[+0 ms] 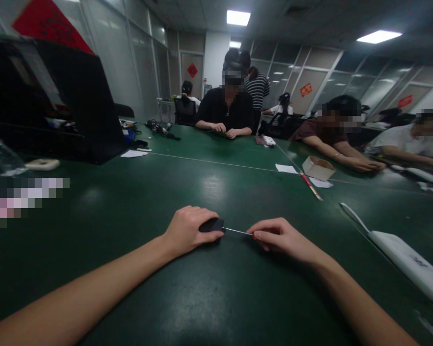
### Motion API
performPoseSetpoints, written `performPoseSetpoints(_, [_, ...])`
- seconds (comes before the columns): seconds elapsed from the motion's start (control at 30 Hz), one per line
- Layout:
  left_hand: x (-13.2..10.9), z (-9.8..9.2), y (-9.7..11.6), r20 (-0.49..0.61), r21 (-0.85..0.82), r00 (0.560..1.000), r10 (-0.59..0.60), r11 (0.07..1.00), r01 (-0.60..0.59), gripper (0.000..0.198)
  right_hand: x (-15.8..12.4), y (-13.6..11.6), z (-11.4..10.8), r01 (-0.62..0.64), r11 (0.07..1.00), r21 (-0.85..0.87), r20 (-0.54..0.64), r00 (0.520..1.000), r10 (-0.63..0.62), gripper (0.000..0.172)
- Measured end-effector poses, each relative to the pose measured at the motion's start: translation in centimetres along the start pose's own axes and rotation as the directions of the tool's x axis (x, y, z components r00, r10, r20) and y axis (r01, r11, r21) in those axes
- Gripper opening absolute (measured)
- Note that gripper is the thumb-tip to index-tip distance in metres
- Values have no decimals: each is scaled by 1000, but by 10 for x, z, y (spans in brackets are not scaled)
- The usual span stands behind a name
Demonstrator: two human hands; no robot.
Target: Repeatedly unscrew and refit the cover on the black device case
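My left hand (187,229) rests on the green table (209,288), fingers curled over a small black object (212,225) and pressing it down. My right hand (279,236) is closed in a pinch on a small screwdriver (238,231) with a reddish handle. Its thin metal shaft points left, and the tip meets the right end of the black object. Both forearms reach in from the bottom edge.
A black case (57,96) stands at the far left. A small cardboard box (318,168), paper slips and a red pen (311,186) lie right of centre. A white device (407,262) lies at the right. Several people sit around the far side.
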State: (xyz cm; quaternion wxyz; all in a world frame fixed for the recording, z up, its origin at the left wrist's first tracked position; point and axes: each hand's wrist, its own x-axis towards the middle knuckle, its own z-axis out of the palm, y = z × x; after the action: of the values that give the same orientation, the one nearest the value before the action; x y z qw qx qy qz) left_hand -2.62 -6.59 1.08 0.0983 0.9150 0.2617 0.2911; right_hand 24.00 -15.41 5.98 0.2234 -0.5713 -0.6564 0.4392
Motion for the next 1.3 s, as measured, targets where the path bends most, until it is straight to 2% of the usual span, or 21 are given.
performPoseSetpoints(0.07, [1, 0, 0, -6, 2, 1000, -5, 1000, 5, 39, -1, 0, 0, 41, 997, -59, -20, 999, -43, 35])
performPoseSetpoints(0.13, [1, 1, 1, 4, 24, 1000, -4, 1000, 4, 40, -6, -3, -2, 146, 964, -223, -53, 986, -161, 31])
performPoseSetpoints(0.23, [2, 2, 3, 21, 54, 1000, -5, 999, 4, 42, -12, -11, -2, 302, 832, -466, -20, 936, -351, 27])
performPoseSetpoints(0.33, [2, 2, 4, 31, 44, 1000, 5, 999, -6, 43, -11, -15, 11, 381, 770, -513, 35, 905, -424, 27])
performPoseSetpoints(0.47, [2, 1, 4, 7, -11, 1000, 13, 1000, -13, 43, 1, -9, 40, 391, 827, -404, -47, 894, -446, 26])
performPoseSetpoints(0.57, [2, 1, 3, -19, -74, 1000, 11, 997, -12, 42, 7, -2, 50, 397, 837, -377, -88, 884, -459, 27])
performPoseSetpoints(0.63, [2, 0, 2, -27, -109, 999, 23, 994, -26, 41, 7, 1, 46, 404, 799, -444, -67, 875, -480, 28])
performPoseSetpoints(0.8, [1, 1, 1, -18, -152, 999, 51, 987, -54, 43, 6, 8, 31, 351, 632, -691, -67, 839, -539, 30])
performPoseSetpoints(0.9, [0, 2, 4, 8, -188, 995, 103, 977, -100, 45, 8, 12, 33, 334, 601, -726, -98, 815, -572, 30])
performPoseSetpoints(1.03, [-1, 0, 2, 57, -299, 976, 210, 936, -184, 48, 10, 13, 37, 357, 536, -765, -62, 787, -613, 26])
performPoseSetpoints(1.2, [-1, -2, -8, 101, -324, 991, 89, 945, -52, 50, 9, 9, 37, 368, 476, -799, -31, 764, -644, 28])
performPoseSetpoints(1.3, [0, 0, -8, 131, -346, 988, 78, 938, -28, 50, 10, 7, 40, 375, 464, -803, -20, 759, -650, 29])
